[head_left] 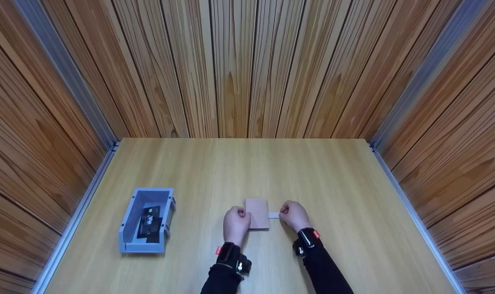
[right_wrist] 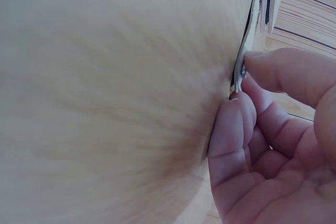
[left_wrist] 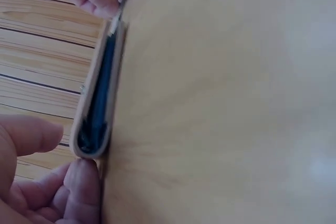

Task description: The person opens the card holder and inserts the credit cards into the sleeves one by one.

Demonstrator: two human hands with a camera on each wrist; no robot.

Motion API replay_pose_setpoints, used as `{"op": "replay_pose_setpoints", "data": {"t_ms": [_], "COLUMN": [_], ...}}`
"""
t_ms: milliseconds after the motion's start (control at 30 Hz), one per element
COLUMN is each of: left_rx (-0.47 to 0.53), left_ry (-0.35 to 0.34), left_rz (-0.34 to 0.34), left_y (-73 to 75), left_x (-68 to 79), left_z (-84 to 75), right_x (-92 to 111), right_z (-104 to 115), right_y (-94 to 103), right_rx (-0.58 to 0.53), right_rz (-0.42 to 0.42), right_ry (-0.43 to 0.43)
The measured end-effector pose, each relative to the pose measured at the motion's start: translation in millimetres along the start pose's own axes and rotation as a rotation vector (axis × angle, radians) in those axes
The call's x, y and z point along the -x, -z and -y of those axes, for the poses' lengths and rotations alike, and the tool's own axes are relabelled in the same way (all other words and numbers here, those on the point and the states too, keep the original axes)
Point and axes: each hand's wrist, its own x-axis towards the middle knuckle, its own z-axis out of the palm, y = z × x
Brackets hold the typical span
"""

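A closed pink wallet (head_left: 257,214) lies flat on the table. The left wrist view shows its folded spine (left_wrist: 92,153), dark blue inside and a small stud on the upper cover. My left hand (head_left: 236,222) is at its left edge, fingertips against the spine and thumb over the upper cover; firmness of this grip is hard to see. From the right side sticks out a narrow pale strap (head_left: 274,215). My right hand (head_left: 295,214) pinches the strap's end between thumb and fingers, and a metal snap (right_wrist: 243,71) shows beside the thumb.
To the left stands a blue-grey plastic bin (head_left: 127,228) holding black card-like items (head_left: 149,222) with pale lettering. Wood-panelled walls (head_left: 235,69) close off the back and both sides of the table (head_left: 247,171). Both wrists wear black strapped cameras.
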Motion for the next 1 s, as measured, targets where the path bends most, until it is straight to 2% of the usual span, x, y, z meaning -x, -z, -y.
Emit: {"op": "replay_pose_setpoints", "data": {"t_ms": [100,167,333,433,600,667,833,1000], "left_rx": [-0.016,-0.030,-0.051,-0.097,-0.218,-0.281,-0.403,-0.432], "left_ry": [-0.004,-0.037,-0.210,-0.283,-0.286,-0.315,-0.433,-0.450], "left_rz": [-0.015,-0.035,-0.075,-0.039,0.098,0.128,0.108,0.095], "left_y": [0.4,-0.2,-4.0,-6.8,-11.9,-15.0,-23.8,-32.6], "left_x": [0.2,1.3,5.8,8.6,12.4,13.4,16.9,21.1], "left_z": [-2.8,-5.0,-14.2,-22.4,-36.7,-39.9,-41.2,-38.2], "right_x": [-1,-1,-1,-1,-1,-1,-1,-1], "right_z": [-1,-1,-2,-2,-2,-2,-2,-3], "right_y": [-0.4,-0.6,-0.7,-1.1,-0.8,-0.5,-0.6,-0.7], "right_rx": [-0.011,-0.014,-0.014,-0.012,-0.016,-0.020,-0.013,-0.022], "right_rz": [0.005,0.008,0.005,-0.001,0.006,0.010,-0.010,-0.017], "right_ry": [-0.012,-0.019,-0.010,0.001,-0.002,-0.005,0.024,0.037]}}
